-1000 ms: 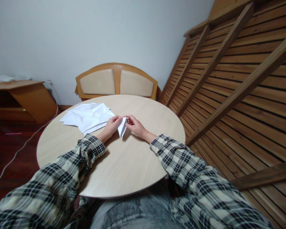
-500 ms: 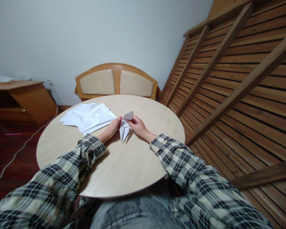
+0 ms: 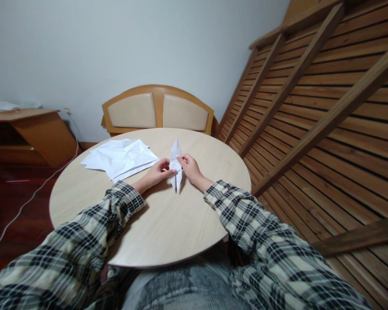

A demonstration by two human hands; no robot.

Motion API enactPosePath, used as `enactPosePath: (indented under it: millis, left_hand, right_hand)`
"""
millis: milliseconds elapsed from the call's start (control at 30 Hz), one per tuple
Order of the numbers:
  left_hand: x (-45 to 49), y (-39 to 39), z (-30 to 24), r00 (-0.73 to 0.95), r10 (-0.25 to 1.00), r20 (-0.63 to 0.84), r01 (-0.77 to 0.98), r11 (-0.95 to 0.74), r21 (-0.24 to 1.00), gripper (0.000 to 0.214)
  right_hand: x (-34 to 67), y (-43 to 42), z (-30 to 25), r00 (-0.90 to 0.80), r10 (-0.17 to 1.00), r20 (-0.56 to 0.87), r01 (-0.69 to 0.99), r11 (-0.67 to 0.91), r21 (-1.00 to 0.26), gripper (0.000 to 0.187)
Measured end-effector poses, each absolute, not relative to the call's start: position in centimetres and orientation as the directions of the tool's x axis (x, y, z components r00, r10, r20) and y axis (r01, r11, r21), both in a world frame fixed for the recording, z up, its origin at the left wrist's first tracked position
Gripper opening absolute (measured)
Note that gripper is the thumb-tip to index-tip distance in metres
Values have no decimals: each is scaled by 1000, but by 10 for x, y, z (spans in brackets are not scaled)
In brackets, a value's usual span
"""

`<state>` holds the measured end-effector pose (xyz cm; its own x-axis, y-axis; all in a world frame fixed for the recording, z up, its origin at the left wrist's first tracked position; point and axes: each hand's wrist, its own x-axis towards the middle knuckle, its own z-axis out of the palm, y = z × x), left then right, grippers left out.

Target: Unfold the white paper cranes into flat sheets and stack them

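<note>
A narrow piece of folded white paper [image 3: 175,151] is held between my two hands above the round table [image 3: 168,232]. It has one point at the top and two slim points at the bottom. My left hand [image 3: 160,171] pinches its left side near the middle, thumb across the front. On the right edge, slightly higher, my right hand [image 3: 190,167] grips it with the thumb on the front face. The fingers behind the paper are partly hidden.
Creased white paper sheets [image 3: 123,159] lie in a loose pile at the table's left. Behind stands a padded wooden headboard [image 3: 160,90]. A slatted wooden frame [image 3: 310,125] leans on the right. A desk [image 3: 42,133] and a white cable [image 3: 35,196] are at left.
The folded paper has turned upright and shifted slightly right, its upper part now a tall point. My left hand has moved right, and its thumb now lies across the paper's front.
</note>
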<state>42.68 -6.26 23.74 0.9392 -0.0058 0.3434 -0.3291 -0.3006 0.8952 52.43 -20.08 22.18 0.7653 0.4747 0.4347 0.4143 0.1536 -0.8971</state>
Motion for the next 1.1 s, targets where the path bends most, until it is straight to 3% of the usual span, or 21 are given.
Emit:
enactPosePath:
  millis: [33, 167, 267, 467, 867, 1000, 1100]
  left_hand:
    - [426, -63, 237, 940, -15, 342, -331, -290, 898, 35]
    - [424, -64, 237, 951, 13, 309, -298, -226, 927, 52]
    - [423, -64, 238, 944, 74, 322, -301, -207, 931, 67]
    - [422, -62, 246, 922, 66, 382, -347, -298, 889, 29]
    - [426, -60, 237, 900, 48, 433, -382, -389, 838, 26]
    - [430, -55, 236, 871, 83, 484, -389, -485, 783, 15]
    - [433, -50, 237, 817, 148, 557, -357, -630, 690, 21]
  right_hand:
    - [524, -202, 222, 782, 463, 418, 392, 156, -907, 24]
    - [524, -205, 223, 810, 402, 427, 401, 153, -903, 45]
    - [526, -205, 223, 791, 421, 444, 411, 173, -895, 28]
    - [529, -201, 222, 806, 464, 369, 283, 245, -927, 14]
    - [522, -204, 227, 799, 523, 296, 192, 245, -950, 15]
    - [519, -203, 228, 755, 565, 333, 236, 239, -942, 28]
    - [516, -203, 229, 708, 611, 354, 260, 241, -935, 39]
